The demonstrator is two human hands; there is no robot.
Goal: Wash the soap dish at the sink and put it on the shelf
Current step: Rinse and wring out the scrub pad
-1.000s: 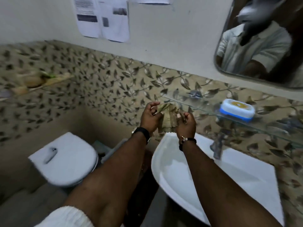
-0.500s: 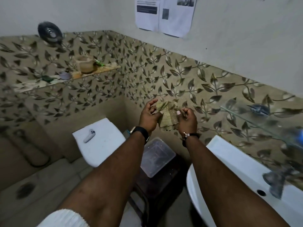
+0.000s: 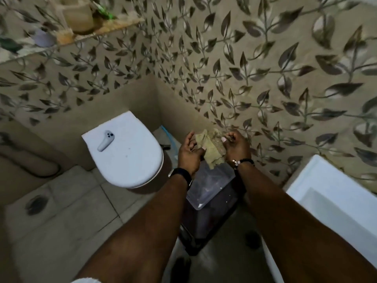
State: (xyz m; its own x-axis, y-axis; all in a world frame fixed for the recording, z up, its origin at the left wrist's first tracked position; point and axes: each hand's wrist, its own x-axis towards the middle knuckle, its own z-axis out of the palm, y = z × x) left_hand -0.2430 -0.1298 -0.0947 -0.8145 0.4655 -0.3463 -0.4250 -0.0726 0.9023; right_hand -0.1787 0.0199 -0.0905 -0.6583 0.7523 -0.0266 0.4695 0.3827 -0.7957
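- Left hand (image 3: 190,154) and right hand (image 3: 236,147), in the head view, are raised side by side before the leaf-patterned wall. Each pinches a crumpled yellowish cloth (image 3: 211,149) that hangs between them. The left thumb lies on its lower edge, and the right fingers are curled round its top corner.
- Directly under the cloth sits a clear plastic container (image 3: 210,184) on a dark stool (image 3: 214,221), so both hands are over that and not over the basin.
- Neither hand touches the soap dish, which shows nowhere in this view; where it lies cannot be told.
- Only the white rim of the sink (image 3: 326,193) shows, at the right edge of the view. It lies lower than the hands, to their right and well apart from them, and the right hand is the nearer one.
- Washing looks not yet begun. The coming move probably turns on that rightward offset: body and arms would swing toward the sink side, right arm leading. The cloth would either be dropped into the container or carried along as a wiper.
- On the far side, at upper left, a stone ledge (image 3: 126,23) holds a cup; whether this is the task's shelf cannot be told.
- Left of the hands, a toilet lid (image 3: 130,160) carries a small white controller (image 3: 105,139).
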